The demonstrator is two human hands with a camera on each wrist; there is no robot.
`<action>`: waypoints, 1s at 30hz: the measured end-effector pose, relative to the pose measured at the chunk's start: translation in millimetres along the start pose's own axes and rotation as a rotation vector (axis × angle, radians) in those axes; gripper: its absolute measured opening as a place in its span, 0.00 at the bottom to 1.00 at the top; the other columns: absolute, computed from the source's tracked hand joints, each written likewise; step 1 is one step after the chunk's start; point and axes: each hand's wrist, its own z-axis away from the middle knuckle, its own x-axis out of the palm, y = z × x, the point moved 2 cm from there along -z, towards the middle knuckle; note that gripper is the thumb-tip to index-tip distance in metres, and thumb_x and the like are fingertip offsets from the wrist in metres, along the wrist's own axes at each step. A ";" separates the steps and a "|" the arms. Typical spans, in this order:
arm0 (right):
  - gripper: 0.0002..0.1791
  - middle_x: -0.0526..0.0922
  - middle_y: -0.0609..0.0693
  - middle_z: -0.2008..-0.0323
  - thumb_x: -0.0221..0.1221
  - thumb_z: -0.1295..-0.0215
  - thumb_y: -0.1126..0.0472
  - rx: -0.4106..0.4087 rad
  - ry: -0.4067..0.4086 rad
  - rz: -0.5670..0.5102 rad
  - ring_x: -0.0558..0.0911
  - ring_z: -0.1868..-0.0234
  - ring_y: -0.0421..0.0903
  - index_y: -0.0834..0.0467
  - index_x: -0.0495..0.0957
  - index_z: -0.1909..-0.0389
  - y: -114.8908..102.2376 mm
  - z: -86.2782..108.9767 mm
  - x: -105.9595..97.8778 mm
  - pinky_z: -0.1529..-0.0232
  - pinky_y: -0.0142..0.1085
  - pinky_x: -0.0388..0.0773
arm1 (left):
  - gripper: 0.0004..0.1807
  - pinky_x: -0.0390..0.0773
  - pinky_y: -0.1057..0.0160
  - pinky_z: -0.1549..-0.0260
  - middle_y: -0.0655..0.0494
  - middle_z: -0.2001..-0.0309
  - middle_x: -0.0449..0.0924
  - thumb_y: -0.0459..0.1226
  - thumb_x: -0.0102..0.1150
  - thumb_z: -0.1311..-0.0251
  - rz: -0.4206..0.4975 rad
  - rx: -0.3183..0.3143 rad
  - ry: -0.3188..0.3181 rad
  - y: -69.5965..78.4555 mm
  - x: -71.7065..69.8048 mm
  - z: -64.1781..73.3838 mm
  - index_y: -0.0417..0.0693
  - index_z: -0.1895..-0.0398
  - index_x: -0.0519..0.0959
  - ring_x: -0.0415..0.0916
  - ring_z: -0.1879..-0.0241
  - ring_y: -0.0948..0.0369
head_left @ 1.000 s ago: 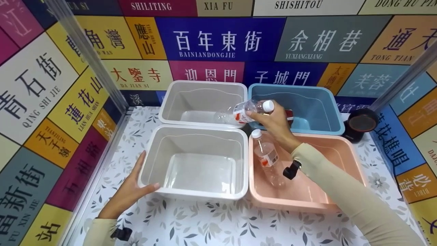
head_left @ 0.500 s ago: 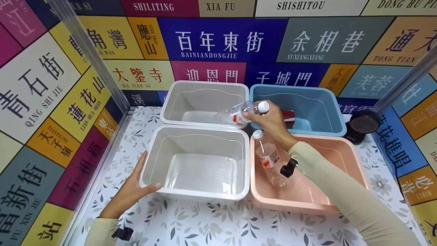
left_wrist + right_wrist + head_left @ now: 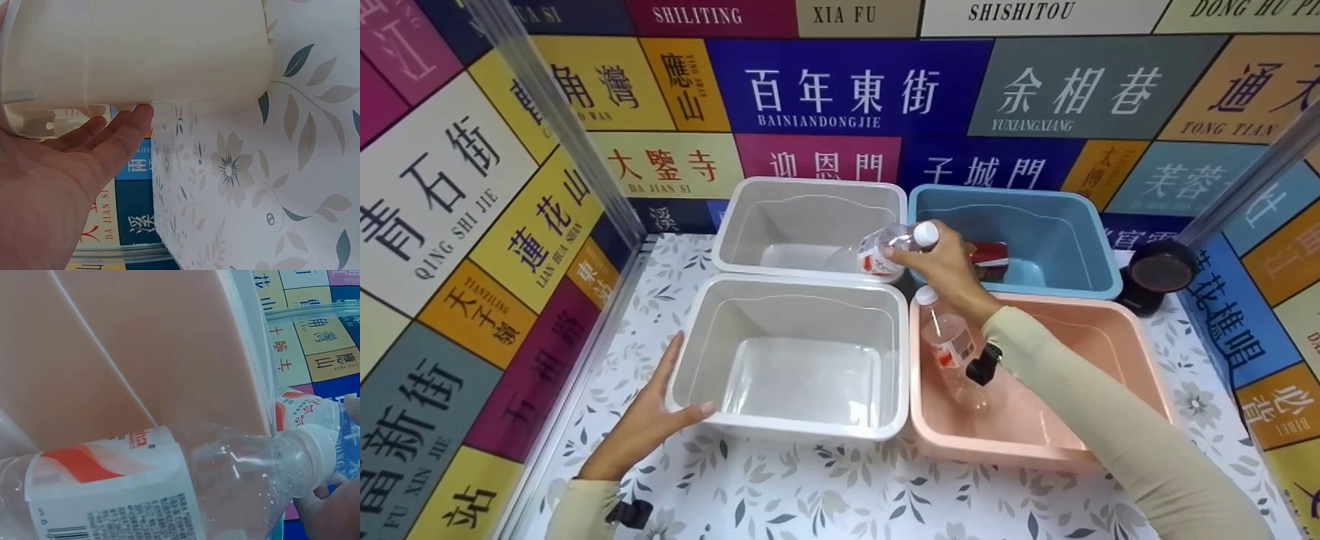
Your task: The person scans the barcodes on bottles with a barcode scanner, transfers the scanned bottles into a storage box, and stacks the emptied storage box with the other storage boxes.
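A clear plastic bottle [image 3: 877,255] with a white cap and a red-and-white label is gripped near its neck by my right hand [image 3: 949,274]. It slants down over the back grey bin [image 3: 817,204], its base end inside. My left hand [image 3: 641,420] rests against the left side of the front off-white bin [image 3: 791,429], thumb at the rim corner. In the left wrist view its straight fingers [image 3: 126,132] lie along the bin's outer wall. A second such bottle [image 3: 949,345] leans in the peach bin [image 3: 1117,360], filling much of the right wrist view below the held bottle [image 3: 304,410].
A blue bin [image 3: 1050,225] stands at the back right with a dark red item [image 3: 991,255] inside. Beside it is a black round-topped object [image 3: 1159,266]. Patterned walls enclose the flower-print table [image 3: 802,495] on three sides.
My right hand has moved slightly left with the bottle, further over the back grey bin, uncovering more of the red item. The left hand has stayed in place.
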 end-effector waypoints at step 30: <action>0.29 0.81 0.54 0.49 0.71 0.39 0.51 -0.039 -0.129 0.015 0.80 0.48 0.49 0.61 0.75 0.42 -1.5 1.7 12.0 0.42 0.40 0.78 | 0.59 0.56 0.33 0.32 0.61 0.18 0.31 0.46 0.72 0.43 -0.010 0.021 0.002 -1.6 -0.7 0.6 0.88 0.22 0.38 0.49 0.25 0.47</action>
